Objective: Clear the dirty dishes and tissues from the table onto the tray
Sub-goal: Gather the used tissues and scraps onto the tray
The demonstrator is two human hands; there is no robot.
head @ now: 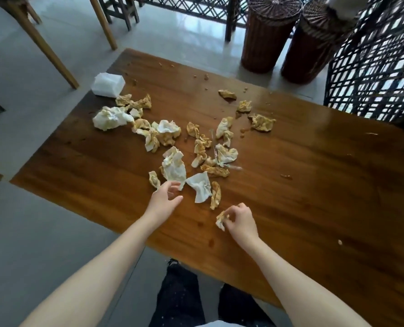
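Several crumpled, yellow-stained tissues lie scattered over the brown wooden table (302,185). My right hand (241,220) is closed on one small stained tissue (221,219) near the table's front. My left hand (164,197) hovers open, its fingertips just short of a large white tissue (173,167). Another white tissue (201,187) and a twisted yellow tissue (215,194) lie between my hands. A bigger white wad (111,118) sits at the far left. No tray or dishes are in view.
A white tissue pack (107,84) stands at the table's far left corner. Crumbs and wet spots dot the tabletop. Two wicker stools (269,31) stand beyond the table, a dark lattice chair (373,67) at the right, and wooden chair legs (42,43) at the left.
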